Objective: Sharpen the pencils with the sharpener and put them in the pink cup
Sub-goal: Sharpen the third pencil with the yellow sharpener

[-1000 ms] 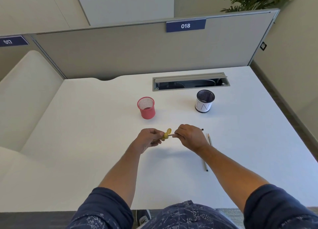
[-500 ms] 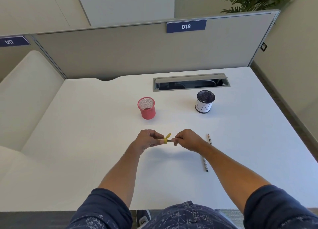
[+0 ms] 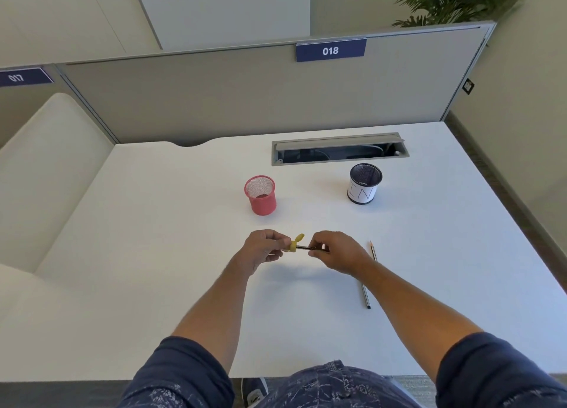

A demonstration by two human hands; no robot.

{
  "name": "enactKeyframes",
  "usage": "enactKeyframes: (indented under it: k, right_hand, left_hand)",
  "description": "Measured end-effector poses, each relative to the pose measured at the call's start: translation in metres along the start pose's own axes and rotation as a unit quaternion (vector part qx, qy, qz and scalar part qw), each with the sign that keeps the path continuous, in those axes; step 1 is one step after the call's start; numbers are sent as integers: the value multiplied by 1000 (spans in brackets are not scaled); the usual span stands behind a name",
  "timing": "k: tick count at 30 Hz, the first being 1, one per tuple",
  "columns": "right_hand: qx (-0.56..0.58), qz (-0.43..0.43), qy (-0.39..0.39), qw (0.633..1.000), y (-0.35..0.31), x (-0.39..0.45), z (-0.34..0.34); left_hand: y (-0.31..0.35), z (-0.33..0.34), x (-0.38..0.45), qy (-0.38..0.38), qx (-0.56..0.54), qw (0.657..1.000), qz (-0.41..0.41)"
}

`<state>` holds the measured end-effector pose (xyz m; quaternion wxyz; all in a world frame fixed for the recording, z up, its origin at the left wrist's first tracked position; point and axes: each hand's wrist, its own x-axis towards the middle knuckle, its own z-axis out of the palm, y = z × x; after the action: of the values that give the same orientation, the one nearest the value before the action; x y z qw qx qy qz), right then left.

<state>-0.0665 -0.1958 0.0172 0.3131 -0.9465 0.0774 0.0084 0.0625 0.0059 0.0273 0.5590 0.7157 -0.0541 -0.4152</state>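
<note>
Together, left hand (image 3: 264, 248) pinches sharpener (image 3: 295, 244); right hand (image 3: 337, 251) grips pencil (image 3: 307, 248).

I see my left hand (image 3: 260, 249) pinching the yellow sharpener (image 3: 295, 244) while my right hand (image 3: 336, 251) holds a pencil (image 3: 306, 248) pushed into it. A spare pencil (image 3: 366, 291) lies on the bench (image 3: 153, 254); pink cup (image 3: 260, 195) beyond.

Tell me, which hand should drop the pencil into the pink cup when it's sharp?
Probably the right hand: it already pinches the dark thin pencil and could carry it to the pink mesh cup. The left hand is busy gripping the small yellow sharpener.
</note>
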Motion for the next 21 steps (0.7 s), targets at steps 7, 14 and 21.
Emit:
enactKeyframes:
  k: [7, 14, 21]
  right_hand:
    - [-144, -168, 214, 952, 8, 3, 13]
    - [-133, -201, 164, 957, 9, 2, 9]
    - [-116, -36, 28, 992, -4, 5, 1]
  left_hand:
    - [5, 4, -2, -29, -23, 999, -38]
    - [0, 4, -5, -88, -16, 993, -73]
    - [-3, 1, -1, -64, 32, 997, 4]
